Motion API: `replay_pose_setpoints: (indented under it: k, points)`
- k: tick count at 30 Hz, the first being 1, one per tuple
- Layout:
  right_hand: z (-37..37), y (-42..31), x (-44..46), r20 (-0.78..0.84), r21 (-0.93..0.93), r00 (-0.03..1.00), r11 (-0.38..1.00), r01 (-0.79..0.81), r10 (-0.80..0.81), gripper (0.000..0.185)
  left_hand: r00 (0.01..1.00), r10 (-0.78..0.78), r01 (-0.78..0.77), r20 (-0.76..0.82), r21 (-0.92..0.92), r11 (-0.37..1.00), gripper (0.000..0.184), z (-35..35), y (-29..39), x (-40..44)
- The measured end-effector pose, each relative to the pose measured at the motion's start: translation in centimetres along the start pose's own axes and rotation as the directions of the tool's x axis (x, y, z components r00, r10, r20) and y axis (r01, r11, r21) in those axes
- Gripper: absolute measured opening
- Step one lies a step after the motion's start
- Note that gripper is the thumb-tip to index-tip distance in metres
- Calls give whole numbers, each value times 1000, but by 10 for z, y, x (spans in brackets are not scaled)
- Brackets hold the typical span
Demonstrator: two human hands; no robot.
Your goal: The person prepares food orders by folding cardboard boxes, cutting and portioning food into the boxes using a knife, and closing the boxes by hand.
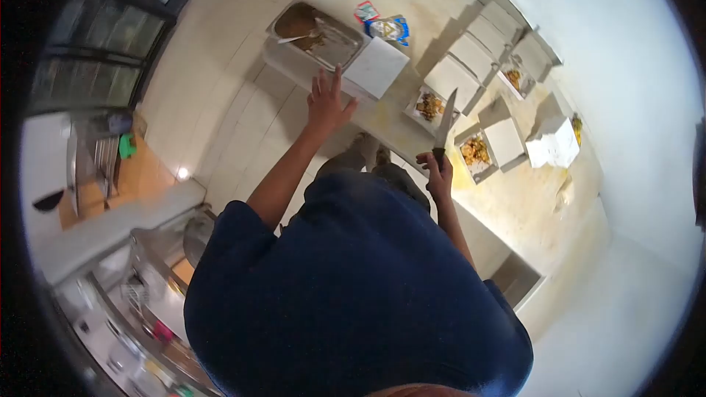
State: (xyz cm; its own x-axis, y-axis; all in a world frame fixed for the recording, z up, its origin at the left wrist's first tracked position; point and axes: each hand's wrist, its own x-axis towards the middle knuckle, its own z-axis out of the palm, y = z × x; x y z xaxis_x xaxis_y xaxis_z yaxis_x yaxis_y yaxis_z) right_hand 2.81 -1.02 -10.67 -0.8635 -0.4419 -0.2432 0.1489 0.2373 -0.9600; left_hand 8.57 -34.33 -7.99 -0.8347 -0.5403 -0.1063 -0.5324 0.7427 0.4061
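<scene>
Along near edge of desk (515, 209), R hand (437, 170) is curled round handle of knife (447, 119), blade pointing away from person, toward open food boxes. L hand (328, 106) open, fingers spread, nothing held; just beside metal tray (344, 41) and closed white box (377, 68). Contact w/ either: can't tell.

Main risk = blade. In view it crosses edge of middle open box (451, 76), but height above it unclear; careless R wrist turn could nick cardboard or touch food (430, 106). Near open box (506, 141) sits approx. beside the knife hand, so an elbow/knuckle bump could shove it & spill contents. L hand poss. at risk too if blade swings across; currently well apart.

White box lies close to desk edge, next to tray; a push from spread fingers could tip it off. Spoon (298, 37) lies across tray w/ handle at the rim, might get knocked loose & smear sauce. Blue packet (390, 29) behind, low risk. Grip firmness on knife n/a, can't judge.
</scene>
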Motion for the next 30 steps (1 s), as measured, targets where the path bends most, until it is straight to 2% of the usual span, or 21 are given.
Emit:
replay_pose_setpoints:
  k: [2, 5, 8, 13, 15, 17, 20, 21, 26, 30]
  points:
    - [3, -6, 8, 149, 71, 989, 997, -28, 17, 22, 996, -86, 86, -10, -45, 995, 96, -4, -4, -28]
    - [4, -6, 23, 368, 8, 930, 1000, -23, 18, 23, 967, -254, 252, 5, -135, 958, 97, 2, -5, -79]
    - [10, 1, 38, 552, -47, 833, 998, 44, -10, 26, 930, -367, 357, -6, -216, 909, 97, 15, 2, -132]
    - [41, -16, 49, 770, -119, 636, 970, 212, -45, 29, 869, -468, 419, -158, -268, 868, 94, 43, 0, -206]
    - [56, -26, 46, 820, -126, 571, 961, 246, -39, 29, 847, -494, 429, -195, -296, 853, 93, 49, -4, -225]
    - [70, -24, 41, 854, -101, 520, 975, 200, -19, 28, 822, -519, 432, -233, -339, 836, 93, 49, -8, -236]
    - [97, -22, 31, 894, -100, 447, 982, 160, 18, 28, 811, -575, 514, -107, -341, 787, 91, 19, 1, -251]
    - [104, -21, 26, 900, -105, 436, 984, 147, 30, 28, 817, -561, 497, -134, -329, 803, 90, 20, -4, -256]
    - [155, -34, -4, 954, -128, 297, 954, 270, 44, 29, 830, -477, 398, -290, -291, 870, 86, 16, -38, -285]
    - [211, -33, -41, 974, -110, 221, 943, 314, 40, 31, 800, -557, 479, -224, -323, 816, 86, 7, -80, -323]
